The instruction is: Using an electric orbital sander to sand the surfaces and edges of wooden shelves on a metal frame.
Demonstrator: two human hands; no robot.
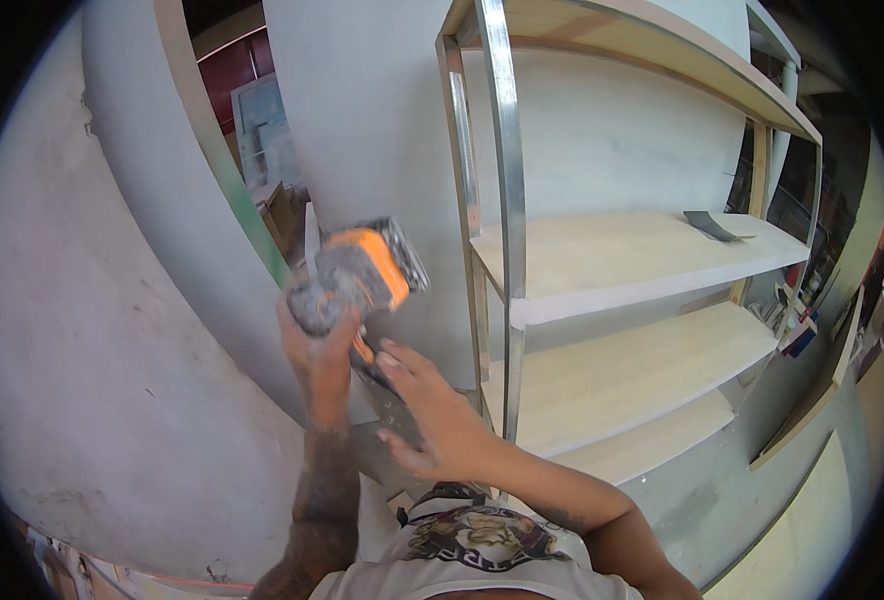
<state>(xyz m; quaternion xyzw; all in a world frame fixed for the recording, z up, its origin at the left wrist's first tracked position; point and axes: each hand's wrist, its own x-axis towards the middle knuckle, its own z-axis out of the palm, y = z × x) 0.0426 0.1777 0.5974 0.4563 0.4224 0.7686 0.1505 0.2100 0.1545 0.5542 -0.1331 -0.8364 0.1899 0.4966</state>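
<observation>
My left hand (320,345) is closed round a dusty orange-and-grey power tool (370,268) that looks like a sander, held up in front of the wall. A black, flat-edged block forms the tool's far right end. Just below it, my right hand (432,415) is open, fingers spread. Its fingertips come close to the dark lower part of the tool; whether they touch is hard to tell. The tool and my left fingers are slightly blurred.
To the right stands a metal-framed shelf unit (507,190) with pale wooden boards. A dark sheet (712,227), perhaps sandpaper, lies on its upper board. A large pale panel (112,330) rises close on the left. Wooden boards (807,400) lean and lie at the far right.
</observation>
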